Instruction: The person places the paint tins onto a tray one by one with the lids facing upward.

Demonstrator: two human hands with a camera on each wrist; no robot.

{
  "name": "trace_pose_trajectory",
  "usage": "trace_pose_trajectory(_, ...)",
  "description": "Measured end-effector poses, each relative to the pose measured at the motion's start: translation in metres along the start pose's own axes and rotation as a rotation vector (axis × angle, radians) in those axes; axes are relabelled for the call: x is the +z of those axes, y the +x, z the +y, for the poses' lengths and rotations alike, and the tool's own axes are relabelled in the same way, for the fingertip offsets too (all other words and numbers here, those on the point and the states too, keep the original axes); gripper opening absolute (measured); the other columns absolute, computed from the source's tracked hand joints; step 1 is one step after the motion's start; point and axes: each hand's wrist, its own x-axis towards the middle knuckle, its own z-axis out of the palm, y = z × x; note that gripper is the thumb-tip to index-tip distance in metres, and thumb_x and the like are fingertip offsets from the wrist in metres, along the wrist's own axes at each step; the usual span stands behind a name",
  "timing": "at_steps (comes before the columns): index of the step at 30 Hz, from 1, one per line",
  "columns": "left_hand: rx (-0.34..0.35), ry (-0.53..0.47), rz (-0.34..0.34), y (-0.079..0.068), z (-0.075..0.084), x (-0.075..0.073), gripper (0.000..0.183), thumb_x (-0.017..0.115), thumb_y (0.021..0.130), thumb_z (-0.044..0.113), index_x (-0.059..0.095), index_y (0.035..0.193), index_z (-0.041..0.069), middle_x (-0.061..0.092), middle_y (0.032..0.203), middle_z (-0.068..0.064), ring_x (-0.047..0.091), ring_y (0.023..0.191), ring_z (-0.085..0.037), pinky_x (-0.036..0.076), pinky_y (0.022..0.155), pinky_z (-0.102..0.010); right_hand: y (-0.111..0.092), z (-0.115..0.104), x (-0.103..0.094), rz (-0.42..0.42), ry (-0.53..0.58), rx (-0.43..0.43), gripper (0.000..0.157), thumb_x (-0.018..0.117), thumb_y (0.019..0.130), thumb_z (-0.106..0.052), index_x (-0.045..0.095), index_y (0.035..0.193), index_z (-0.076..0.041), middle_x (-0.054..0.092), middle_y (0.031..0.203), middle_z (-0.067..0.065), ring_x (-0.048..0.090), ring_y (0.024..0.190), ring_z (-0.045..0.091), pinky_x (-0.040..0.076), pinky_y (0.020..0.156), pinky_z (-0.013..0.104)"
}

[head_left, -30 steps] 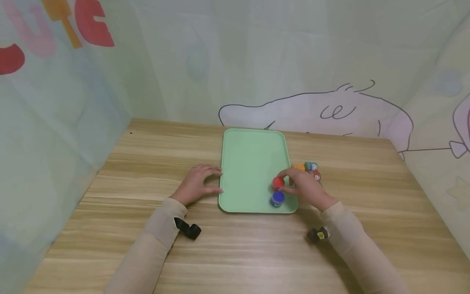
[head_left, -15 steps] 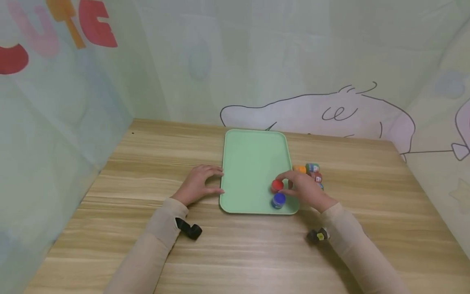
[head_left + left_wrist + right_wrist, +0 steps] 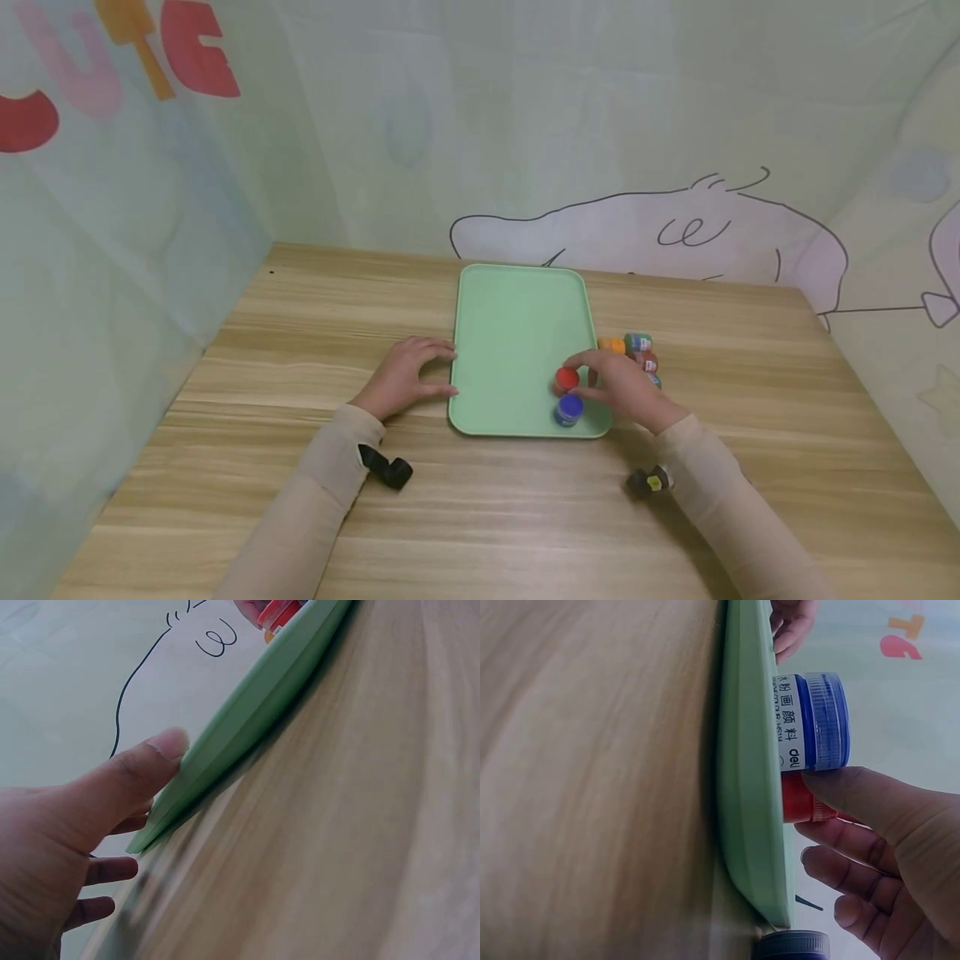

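Right hand [image 3: 622, 387]: thumb and fingers pinch the red jar [image 3: 566, 381]!
Position: it's upright on the green tray [image 3: 517, 317], just beside the blue jar [image 3: 568, 410].
Left hand [image 3: 401, 375]: spread loosely, touching the tray's left rim.

Soft, fairly even light fills the head view, with a pale sheen on the near part of the table [image 3: 517, 533] and a shadow beside the right sleeve [image 3: 742, 508]. Both wrist views look dimmer: wood grain blurs, dark shadow edges the tray [image 3: 750, 750], yet the blue jar's label [image 3: 789, 727] stays readable.
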Motion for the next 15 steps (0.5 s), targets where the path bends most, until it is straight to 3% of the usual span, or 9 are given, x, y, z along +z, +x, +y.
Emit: trace_pose_trajectory(15, -0.003, -0.011, -0.002, -0.0007, 0.0027, -0.0016, 0.056, 0.079, 0.076, 0.040, 0.066, 0.121, 0.010, 0.061, 0.132, -0.007, 0.051, 0.127, -0.030, 0.032, 0.113, -0.052, -0.0008, -0.0016, -0.0022, -0.009, -0.022, -0.009, 0.035, 0.076, 0.082, -0.016, 0.067, 0.115, -0.007, 0.071, 0.106, 0.004, 0.057, 0.077, 0.010, 0.048, 0.065, 0.018)
